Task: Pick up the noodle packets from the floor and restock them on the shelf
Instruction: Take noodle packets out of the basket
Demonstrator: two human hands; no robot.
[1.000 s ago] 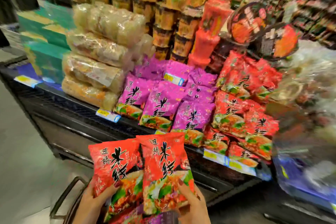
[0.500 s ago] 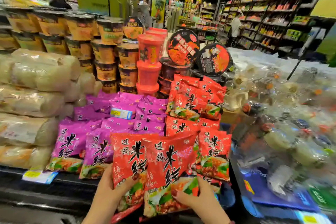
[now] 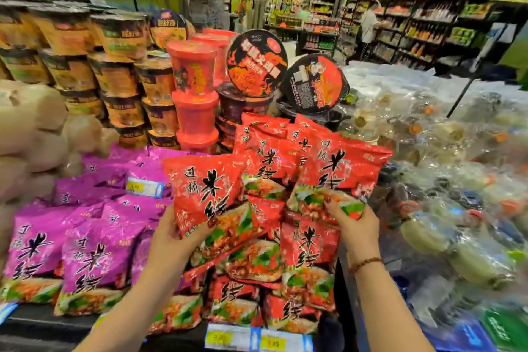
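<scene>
- The left hand (image 3: 171, 234) holds one shiny red plastic noodle packet (image 3: 205, 186) by its lower side. The thumb is on the front and the fingers are behind.
- The right hand (image 3: 355, 223) pinches a second shiny red noodle packet (image 3: 340, 168) at its bottom end, thumb on the front.
- Both packets are up in the air, just over the pile of red packets (image 3: 305, 254) on the shelf (image 3: 34, 328), beside the purple packets (image 3: 91, 260).
- I think these packets are light and puffy, so one hand each is enough.
- The plastic looks smooth and crinkly, so it could slip. The flat sealed edge or a corner seems the best place to hold.
- The noodles inside may snap if squeezed hard, so a soft hold is best.
- The pile looks slidy, so lay them down flat.
</scene>
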